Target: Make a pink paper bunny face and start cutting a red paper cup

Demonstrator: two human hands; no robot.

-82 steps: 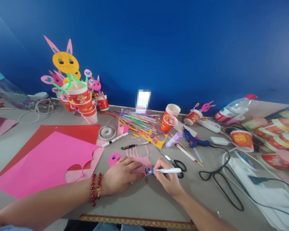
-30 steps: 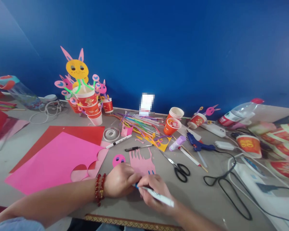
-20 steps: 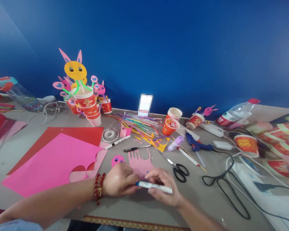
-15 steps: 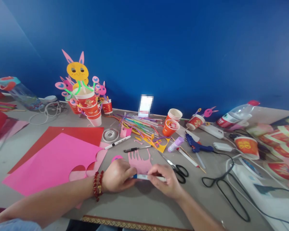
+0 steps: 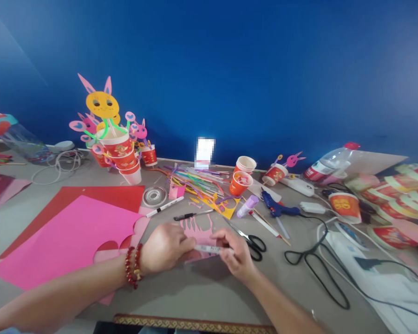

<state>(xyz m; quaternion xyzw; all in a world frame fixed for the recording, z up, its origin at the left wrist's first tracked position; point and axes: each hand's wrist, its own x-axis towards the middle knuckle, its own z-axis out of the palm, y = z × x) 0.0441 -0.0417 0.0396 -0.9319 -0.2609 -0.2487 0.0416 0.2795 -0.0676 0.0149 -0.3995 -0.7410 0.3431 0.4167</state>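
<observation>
The left hand [image 5: 165, 248] and the right hand [image 5: 235, 253] share one white marker [image 5: 209, 248]. The fingers of each hand are pinched around one end, so it lies sideways, maybe to keep it steady. The left tip is hidden, so I cannot tell if a cap is on it. The marker is over a light pink paper [image 5: 202, 235] with a jagged top edge, on the bench [image 5: 181, 297]. Scissors [image 5: 244, 234] lie just beside the right hand, perhaps kept close for easy reach.

Past the hands, an orange paper cup [image 5: 237, 188] has pink paper bits in it, maybe so they don't get lost. A stack of white-rimmed cups [image 5: 245, 162] stands right behind it. On the left, a tall cup tower [image 5: 120, 148] has straws in its top cup, which seem to hold up a yellow bunny face [image 5: 102, 105]. A red-capped bottle [image 5: 329, 162] leans over on the right; I cannot tell what is inside.
</observation>
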